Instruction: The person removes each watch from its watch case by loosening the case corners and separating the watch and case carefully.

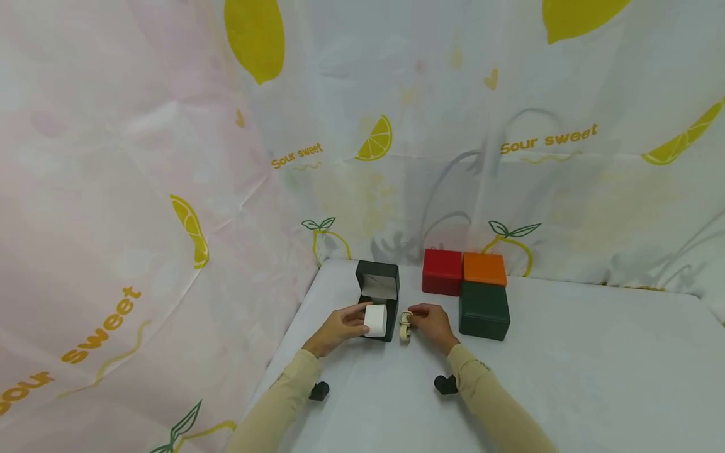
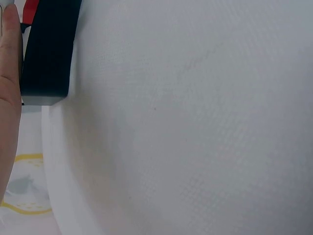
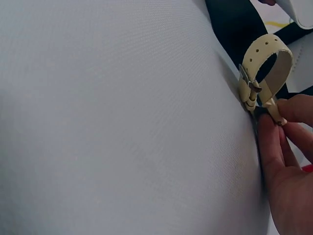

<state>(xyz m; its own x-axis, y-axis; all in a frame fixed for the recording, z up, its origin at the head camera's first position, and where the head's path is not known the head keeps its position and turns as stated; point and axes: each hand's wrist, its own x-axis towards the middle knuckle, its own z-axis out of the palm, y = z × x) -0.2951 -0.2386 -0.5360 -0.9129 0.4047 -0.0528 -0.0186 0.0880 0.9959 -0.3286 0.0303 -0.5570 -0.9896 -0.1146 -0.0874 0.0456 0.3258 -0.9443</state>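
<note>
A dark watch box stands with its lid raised, showing a pale lining. Above its base my left hand grips a white watch cushion between thumb and fingers. Just right of the box, my right hand pinches a cream-strapped wristwatch by its case. In the right wrist view the strap is buckled into a loop, and the fingertips hold the case edge-on. The left wrist view catches only part of the left hand beside the dark box.
Right of the hands stand three closed boxes: a red one, an orange one and a dark green one. They rest on a white-covered table. A lemon-printed curtain hangs behind and to the left.
</note>
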